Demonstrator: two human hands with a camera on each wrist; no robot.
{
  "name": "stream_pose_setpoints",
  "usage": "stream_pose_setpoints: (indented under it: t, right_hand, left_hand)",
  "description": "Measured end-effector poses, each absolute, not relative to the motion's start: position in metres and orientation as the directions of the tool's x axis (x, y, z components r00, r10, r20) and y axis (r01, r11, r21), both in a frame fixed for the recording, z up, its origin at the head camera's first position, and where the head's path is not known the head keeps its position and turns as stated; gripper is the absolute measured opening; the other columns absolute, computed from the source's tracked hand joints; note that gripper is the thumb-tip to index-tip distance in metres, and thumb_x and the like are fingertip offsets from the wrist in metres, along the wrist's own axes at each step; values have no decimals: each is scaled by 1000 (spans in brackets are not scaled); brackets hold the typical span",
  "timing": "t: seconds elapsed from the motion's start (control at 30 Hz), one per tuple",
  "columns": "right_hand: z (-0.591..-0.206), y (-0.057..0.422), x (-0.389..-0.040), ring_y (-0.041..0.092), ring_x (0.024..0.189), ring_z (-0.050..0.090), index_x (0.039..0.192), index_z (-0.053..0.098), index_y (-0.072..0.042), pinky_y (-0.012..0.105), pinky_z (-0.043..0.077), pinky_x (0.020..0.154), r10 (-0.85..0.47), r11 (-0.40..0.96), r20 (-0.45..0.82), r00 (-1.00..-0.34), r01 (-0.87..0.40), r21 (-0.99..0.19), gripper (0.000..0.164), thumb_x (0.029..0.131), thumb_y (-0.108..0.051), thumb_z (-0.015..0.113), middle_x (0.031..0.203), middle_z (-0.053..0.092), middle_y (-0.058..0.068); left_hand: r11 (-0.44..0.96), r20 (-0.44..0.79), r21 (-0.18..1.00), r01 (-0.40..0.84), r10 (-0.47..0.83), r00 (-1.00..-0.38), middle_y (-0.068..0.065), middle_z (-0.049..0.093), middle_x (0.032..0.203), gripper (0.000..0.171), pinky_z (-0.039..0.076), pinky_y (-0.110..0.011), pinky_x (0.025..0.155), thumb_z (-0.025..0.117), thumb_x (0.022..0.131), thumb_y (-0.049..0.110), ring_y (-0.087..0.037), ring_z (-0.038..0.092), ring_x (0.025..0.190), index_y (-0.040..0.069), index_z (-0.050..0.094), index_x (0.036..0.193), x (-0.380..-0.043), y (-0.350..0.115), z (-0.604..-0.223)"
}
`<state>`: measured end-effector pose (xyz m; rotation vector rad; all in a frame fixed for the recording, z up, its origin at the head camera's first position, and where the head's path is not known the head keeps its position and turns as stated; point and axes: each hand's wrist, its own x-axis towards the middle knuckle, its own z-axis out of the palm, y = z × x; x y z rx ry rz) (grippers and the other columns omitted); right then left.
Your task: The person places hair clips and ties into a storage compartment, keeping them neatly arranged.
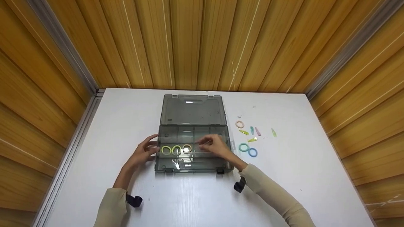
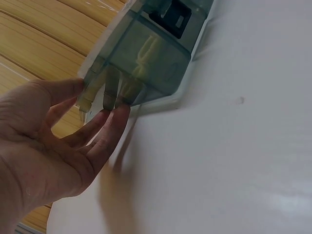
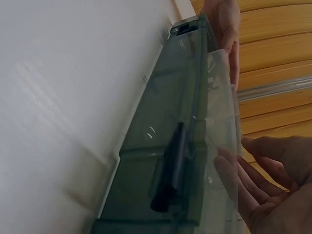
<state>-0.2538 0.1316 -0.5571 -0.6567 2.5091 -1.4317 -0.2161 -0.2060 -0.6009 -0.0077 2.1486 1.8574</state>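
A clear plastic tray (image 1: 203, 154) lies across the body of a grey see-through compartment box (image 1: 195, 165), its lid (image 1: 205, 110) folded back. Two yellow-green hair ties (image 1: 166, 154) and a peach hair tie (image 1: 187, 144) sit in a row in the tray's left half. My left hand (image 1: 143, 152) rests its fingertips against the left end of tray and box, thumb and fingers spread apart. Over the tray's right half hovers my right hand (image 1: 216, 146), fingers bent a little into it. In the right wrist view, thumb and fingers stand apart with nothing visible between them.
Right of the box lie a peach hair tie (image 1: 240, 127), a teal one (image 1: 240, 147) and a blue one (image 1: 252, 156). Several snap hair clips are scattered there, among them a pink clip (image 1: 258, 131) and a green clip (image 1: 274, 132). Wood-patterned walls (image 1: 202, 47) border the white table (image 1: 183, 201).
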Motion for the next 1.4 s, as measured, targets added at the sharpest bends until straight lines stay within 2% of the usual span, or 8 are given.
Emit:
stream_pose_setpoints:
  t: [0.2, 0.33, 0.5, 0.73, 0.8, 1.0, 1.2, 1.4]
  right_hand:
    - [-541, 160, -256, 37, 87, 76, 107, 75, 3, 30, 62, 70, -433, 419, 100, -896, -299, -857, 19, 91, -5, 76, 105, 76, 23]
    - [-532, 186, -259, 40, 87, 75, 110, 72, 8, 40, 63, 72, -398, 426, 116, -910, -295, -855, 21, 92, -2, 73, 105, 74, 28]
    - [-511, 217, -254, 31, 79, 76, 111, 69, 14, 48, 62, 70, -327, 476, 93, -940, -249, -844, 21, 93, 2, 70, 103, 72, 33]
    - [-505, 261, -252, 51, 85, 72, 109, 69, 16, 34, 62, 62, -206, 524, 51, -977, -155, -837, 21, 92, 3, 70, 102, 71, 36]
    - [-522, 280, -260, 49, 84, 73, 111, 68, 17, 27, 61, 60, -177, 539, 33, -984, -125, -833, 24, 93, 1, 70, 102, 72, 35]
    - [-563, 325, -268, 31, 80, 77, 114, 67, 15, 25, 60, 62, -138, 566, -66, -988, -24, -824, 27, 94, -2, 71, 102, 74, 30]
    - [-577, 340, -263, 15, 77, 74, 115, 70, 9, 24, 58, 63, -103, 619, -191, -976, 87, -781, 29, 93, -10, 74, 100, 76, 21]
    - [-580, 343, -260, 14, 75, 70, 114, 72, 7, 27, 57, 64, -130, 685, -229, -965, 79, -724, 27, 93, -10, 74, 97, 76, 18]
  left_hand:
    - [173, -210, 968, -180, 171, -963, -29, 44, 151, 64, 57, -39, 89, 61, 101, 9, -35, 59, 125, 16, 34, 160, -215, -209, -602]
    - [172, -202, 970, -170, 191, -960, -29, 43, 152, 65, 56, -39, 89, 61, 102, 10, -35, 59, 125, 15, 34, 160, -216, -208, -604]
    - [162, -200, 972, -170, 194, -960, -27, 45, 151, 65, 57, -38, 88, 63, 101, 11, -33, 59, 123, 15, 35, 159, -217, -206, -605]
    - [148, -213, 971, -186, 201, -956, -28, 44, 151, 65, 57, -39, 90, 62, 101, 10, -31, 60, 123, 14, 33, 160, -217, -210, -605]
    - [148, -220, 970, -192, 207, -953, -28, 43, 152, 65, 57, -40, 92, 61, 102, 10, -33, 59, 124, 15, 33, 160, -218, -210, -605]
    - [153, -241, 965, -213, 199, -950, -27, 41, 154, 65, 55, -46, 97, 61, 102, 10, -38, 55, 130, 17, 33, 160, -217, -210, -605]
    - [137, -260, 962, -237, 182, -948, -25, 40, 155, 66, 57, -39, 90, 62, 102, 11, -37, 56, 130, 20, 33, 160, -215, -209, -602]
    - [133, -267, 960, -245, 181, -946, -25, 41, 155, 65, 57, -39, 90, 62, 102, 11, -35, 56, 129, 20, 33, 160, -215, -209, -601]
